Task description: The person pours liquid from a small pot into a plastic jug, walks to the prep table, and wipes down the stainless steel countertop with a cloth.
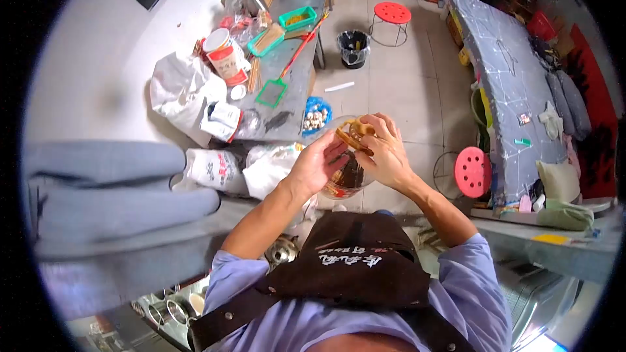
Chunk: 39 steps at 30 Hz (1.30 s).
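Observation:
A brown, ring-like item (353, 139) is between my two hands, in front of my apron; what it is exactly I cannot make out. My right hand (386, 151) grips it from above and the right, fingers curled over it. On the other side, my left hand (321, 162) has its fingers apart, close beside the item; whether they touch it is unclear. Below both hands sits a round clear container (345, 186) with dark brown contents, partly covered by my hands.
Left, a grey table (297, 114) holds a red-white bucket (225, 58), green trays and a green swatter (271, 93). A blue bag (317, 116) of whitish pieces hangs near its edge. Ahead stand a black bin (353, 49) and red stool (392, 13); another stool (472, 172) stands right.

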Motion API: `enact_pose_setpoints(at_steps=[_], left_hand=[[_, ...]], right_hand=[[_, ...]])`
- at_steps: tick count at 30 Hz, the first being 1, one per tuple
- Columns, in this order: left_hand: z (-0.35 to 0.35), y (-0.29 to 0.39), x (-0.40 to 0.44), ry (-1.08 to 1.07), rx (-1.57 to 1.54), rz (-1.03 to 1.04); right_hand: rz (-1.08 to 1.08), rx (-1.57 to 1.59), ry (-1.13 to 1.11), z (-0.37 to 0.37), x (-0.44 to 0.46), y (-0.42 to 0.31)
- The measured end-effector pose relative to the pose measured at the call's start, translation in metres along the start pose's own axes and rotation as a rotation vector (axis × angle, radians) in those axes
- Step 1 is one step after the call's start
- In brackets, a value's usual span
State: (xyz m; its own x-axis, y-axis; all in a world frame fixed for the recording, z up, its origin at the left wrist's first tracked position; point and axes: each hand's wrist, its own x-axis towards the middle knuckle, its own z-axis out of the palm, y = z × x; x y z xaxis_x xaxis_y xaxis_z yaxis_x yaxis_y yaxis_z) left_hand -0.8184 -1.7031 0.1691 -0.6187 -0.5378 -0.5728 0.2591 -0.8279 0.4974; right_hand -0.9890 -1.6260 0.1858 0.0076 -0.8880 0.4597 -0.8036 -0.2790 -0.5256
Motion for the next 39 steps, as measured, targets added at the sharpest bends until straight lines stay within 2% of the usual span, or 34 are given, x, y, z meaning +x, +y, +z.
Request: enact_pose_setpoints(at_steps=[5, 8, 10, 12, 14, 16, 18, 21, 23, 25, 28, 30, 31, 32, 34, 37, 39], left_hand=[[-0.025, 0.046, 0.057, 0.027, -0.151, -0.017], [-0.059, 0.064, 0.084, 0.168, -0.231, 0.064], [-0.072, 0.072, 0.082, 0.355, -0.257, 0.123], [-0.115, 0.059, 0.088, 0.480, -0.386, 0.238], [-0.129, 0.042, 0.086, 0.664, -0.589, 0.275], [-0.163, 0.004, 0.094, 0.605, -0.632, 0.243], [-0.134, -0.016, 0.099, 0.542, -0.692, 0.269], [-0.119, -0.031, 0.130, 0.893, -0.693, 0.334], [-0.100, -0.009, 0.157, 0.871, -0.045, 0.323], [-0.152, -0.018, 0.182, 0.620, -0.496, 0.412], [-0.180, 0.038, 0.240, 0.614, -0.899, 0.347], [-0.216, 0.059, 0.278, 0.806, -0.973, 0.272], [-0.206, 0.077, 0.295, 0.936, -0.889, 0.293], [-0.199, 0.097, 0.304, 0.912, -0.891, 0.287], [-0.188, 0.130, 0.315, 0.882, -0.886, 0.269], [-0.204, 0.134, 0.324, 0.899, -0.909, 0.258], [-0.206, 0.138, 0.329, 0.900, -0.914, 0.226]], right_hand=[[0.053, 0.036, -0.044, 0.018, 0.074, 0.100], [0.087, 0.095, -0.140, 0.028, 0.113, 0.164], [0.104, 0.100, -0.151, 0.032, 0.132, 0.197], [0.107, 0.069, -0.146, 0.045, 0.153, 0.234], [0.130, 0.015, -0.175, 0.045, 0.181, 0.273], [0.158, -0.023, -0.232, 0.047, 0.204, 0.316], [0.192, -0.065, -0.290, 0.050, 0.235, 0.363], [0.169, -0.146, -0.333, 0.057, 0.290, 0.435], [0.240, -0.198, -0.397, 0.066, 0.336, 0.484], [0.245, -0.253, -0.416, 0.067, 0.377, 0.522], [0.249, -0.364, -0.387, 0.054, 0.443, 0.568], [0.296, -0.398, -0.361, 0.048, 0.492, 0.599], [0.277, -0.435, -0.343, 0.048, 0.514, 0.620], [0.288, -0.461, -0.339, 0.053, 0.537, 0.648], [0.448, -0.423, -0.426, 0.049, 0.594, 0.654], [0.371, -0.448, -0.250, 0.083, 0.645, 0.707], [0.449, -0.550, -0.267, 0.116, 0.689, 0.741]])
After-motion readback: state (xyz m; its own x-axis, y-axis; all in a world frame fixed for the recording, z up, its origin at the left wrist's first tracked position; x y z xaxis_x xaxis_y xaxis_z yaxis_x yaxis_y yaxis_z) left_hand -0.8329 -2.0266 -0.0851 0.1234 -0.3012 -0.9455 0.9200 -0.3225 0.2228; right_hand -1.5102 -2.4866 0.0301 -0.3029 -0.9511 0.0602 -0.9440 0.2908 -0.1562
